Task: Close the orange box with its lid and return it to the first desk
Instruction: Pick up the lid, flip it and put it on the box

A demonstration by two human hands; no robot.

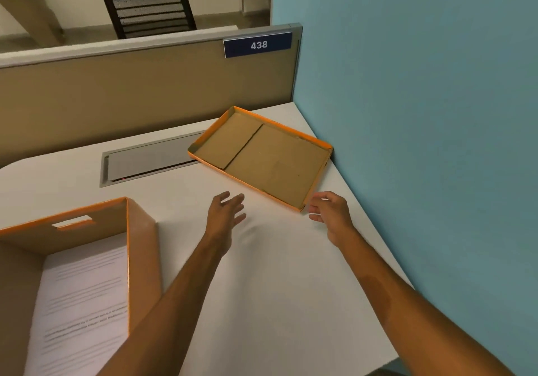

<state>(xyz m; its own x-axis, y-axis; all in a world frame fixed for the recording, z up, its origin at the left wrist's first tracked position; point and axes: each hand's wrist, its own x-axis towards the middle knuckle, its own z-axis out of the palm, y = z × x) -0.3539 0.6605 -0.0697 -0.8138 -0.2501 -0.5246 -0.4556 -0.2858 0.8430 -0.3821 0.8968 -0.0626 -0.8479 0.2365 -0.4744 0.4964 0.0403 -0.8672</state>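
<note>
The white desk (276, 273) fills most of the view, with a tan partition (116, 96) at its far edge from nine to twelve o'clock and a blue wall (422, 113) closing off the right side. At eight o'clock the orange box (139, 239) stands open with its brown inside showing. It holds printed sheets of paper (81, 303) lying flat on its floor. Its lid (262, 157) lies upside down toward one o'clock, tucked into the corner by the wall, its shallow tray empty; it was probably set there to keep the desk free. Both arms stretch toward it. The left hand (225, 215) hovers just short of the lid's near edge, fingers spread and holding nothing. The right hand (329, 209) is at the lid's near corner, fingers loosely curled and empty; I cannot tell whether they touch it. The hands look set to take the lid by its two sides.
</note>
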